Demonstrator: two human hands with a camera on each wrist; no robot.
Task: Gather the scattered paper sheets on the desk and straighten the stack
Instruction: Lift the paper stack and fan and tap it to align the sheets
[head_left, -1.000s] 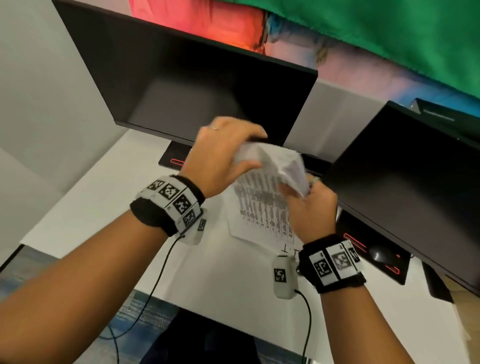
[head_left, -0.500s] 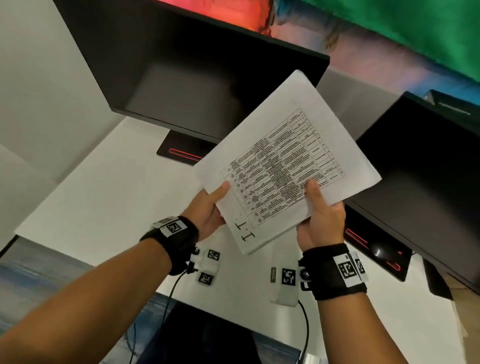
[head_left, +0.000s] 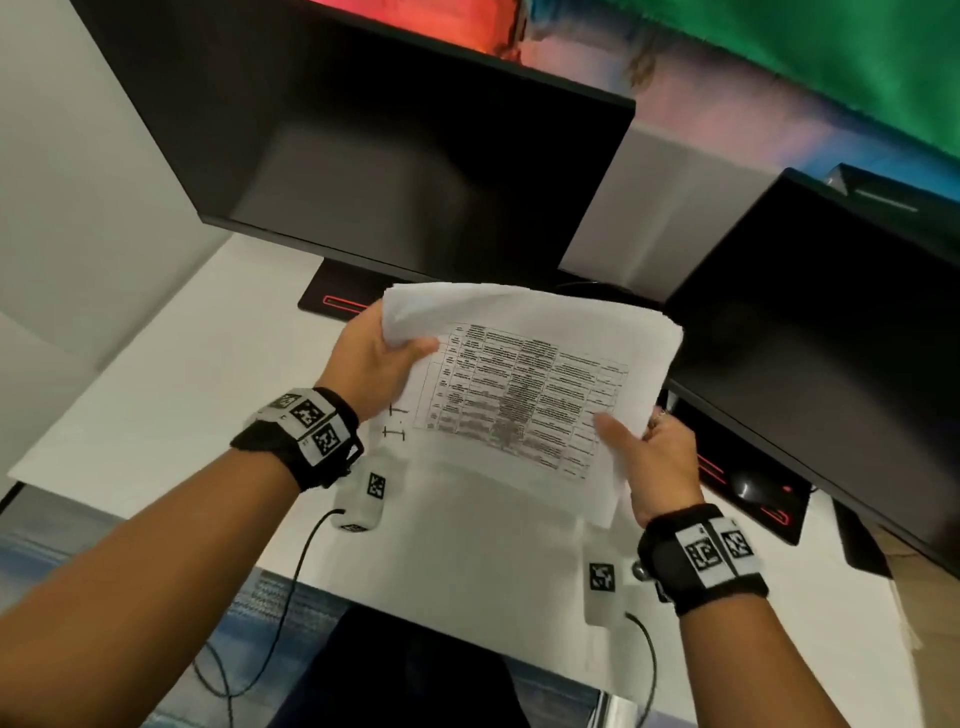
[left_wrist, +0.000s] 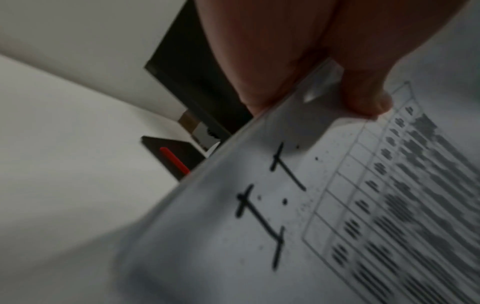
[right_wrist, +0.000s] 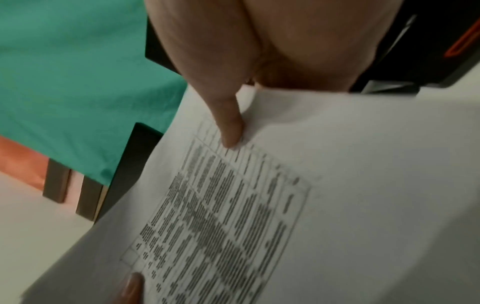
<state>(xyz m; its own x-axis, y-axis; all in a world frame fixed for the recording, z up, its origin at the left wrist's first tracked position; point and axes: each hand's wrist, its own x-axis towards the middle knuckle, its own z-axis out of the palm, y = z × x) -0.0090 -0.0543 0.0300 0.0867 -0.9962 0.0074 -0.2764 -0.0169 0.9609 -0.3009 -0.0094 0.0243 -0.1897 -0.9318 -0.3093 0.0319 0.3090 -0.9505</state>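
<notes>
White desk (head_left: 171, 415) lay beneath the paper stack (head_left: 524, 395), held aloft, long axis running ten to four; left hand (head_left: 371, 364) pinched its ten-o'clock end, right hand (head_left: 657, 457) its four-o'clock end.

you're at an office workstation: a white desk (head_left: 156, 415) carries two dark monitors (head_left: 395, 156) (head_left: 831, 322) along its far edge, with printed tables on paper sheets (head_left: 524, 395).
</notes>
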